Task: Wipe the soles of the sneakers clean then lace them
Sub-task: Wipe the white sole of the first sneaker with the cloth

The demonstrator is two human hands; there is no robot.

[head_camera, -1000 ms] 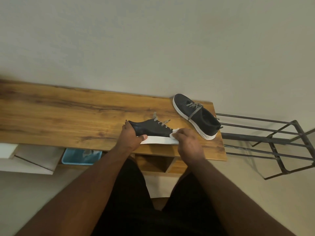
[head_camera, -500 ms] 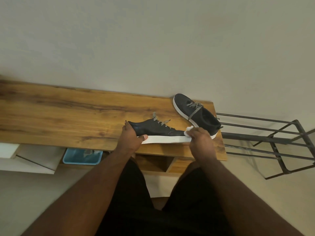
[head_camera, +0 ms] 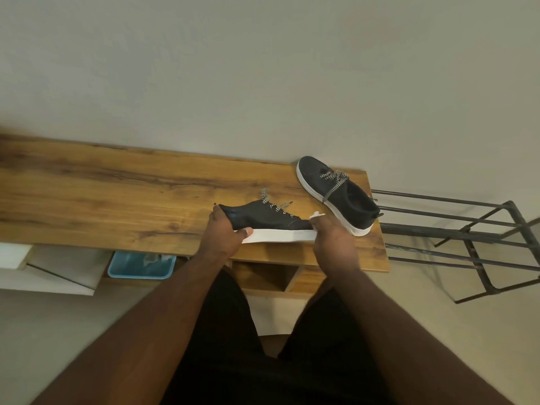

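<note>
A black sneaker with a white sole lies on its side near the front edge of the wooden tabletop, its sole facing me. My left hand grips its toe, thumb on the sole. My right hand holds a white wipe against the heel end of the sole; most of the wipe is hidden by the fingers. The second black sneaker stands upright at the table's right end, its black-and-white laces loose.
A dark metal rack stands right of the table. A blue tub sits on a shelf under the tabletop, and a white drawer juts out at the left. The wall rises right behind the table.
My right hand slid the wipe rightward along the sole, from its middle to the heel end. My left hand kept its grip on the toe.
</note>
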